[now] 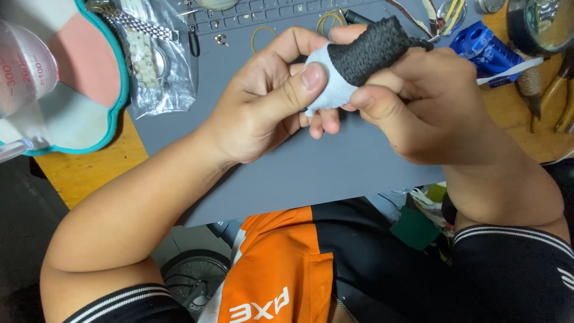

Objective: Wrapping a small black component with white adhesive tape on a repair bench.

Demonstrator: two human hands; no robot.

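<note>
Pinching together, both hands (335, 96) clamp a black-and-white cloth roll (359, 57), its length slanting up-right.

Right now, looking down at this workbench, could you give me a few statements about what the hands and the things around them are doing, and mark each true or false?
1. Both hands hold a small white cloth-wrapped item together. True.
2. A black knitted sleeve covers a finger of the right hand. True.
3. The left hand rests flat on the grey mat. False: it is raised, pinching the white item.
4. The blue container lies left of the hands. False: it lies to the right.
5. A clear bag holding a metal watch band lies on the mat. True.
</note>
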